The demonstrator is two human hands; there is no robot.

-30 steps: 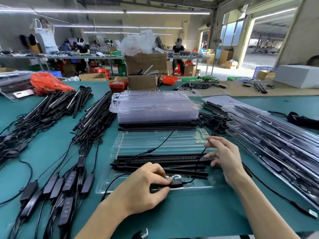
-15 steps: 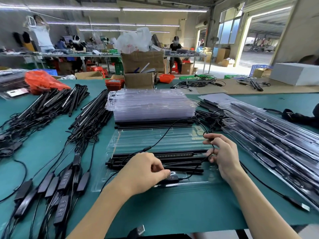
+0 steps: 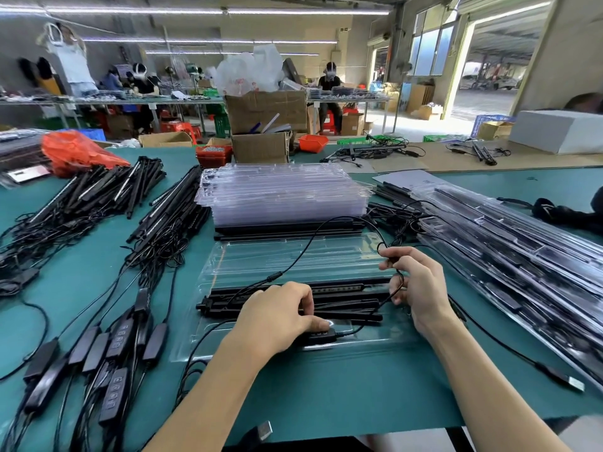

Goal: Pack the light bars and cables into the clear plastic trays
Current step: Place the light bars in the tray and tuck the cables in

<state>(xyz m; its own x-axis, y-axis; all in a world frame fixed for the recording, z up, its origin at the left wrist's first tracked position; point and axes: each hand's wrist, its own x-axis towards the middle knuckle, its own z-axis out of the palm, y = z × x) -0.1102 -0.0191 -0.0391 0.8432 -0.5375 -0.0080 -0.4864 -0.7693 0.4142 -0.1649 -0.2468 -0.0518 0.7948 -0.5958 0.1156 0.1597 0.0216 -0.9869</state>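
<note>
Two hands at work over one open clear tray [image 3: 293, 256], well apart from each other. Left hand [image 3: 277, 318] curled down onto the black controller box [image 3: 321, 337], thumb pressing its top into the tray's near compartment. Right hand [image 3: 421, 288] raised just above the tray's right end, fingers pinching a loop of thin black cable [image 3: 310, 246] between thumb and forefinger. Same cable arcing from that pinch up over the tray's far half and down again toward the left hand, through a small inline connector [image 3: 274, 276]; a second strand dropping from the right hand to the controller box.

Between both hands, lying lengthwise across the tray's middle: black light bars [image 3: 346, 296], side by side, partly hidden by the left knuckles. Far half of the tray bare.

Just beyond the tray, a tall stack of empty clear trays [image 3: 284, 197] sitting on more black bars. Right of the right hand, a slanting row of packed trays [image 3: 509, 256], bars visible inside. Near that row's close end, a USB plug [image 3: 569, 382] on a loose lead, resting on the green table [image 3: 342, 393].

Left of the left hand, well apart from it, a fan of spare controllers [image 3: 98, 350] with cords, and farther back two heaps of loose light bars [image 3: 107, 190] tangled in cable. Beyond all that, cardboard boxes [image 3: 266, 107] and an orange bag [image 3: 75, 151].
</note>
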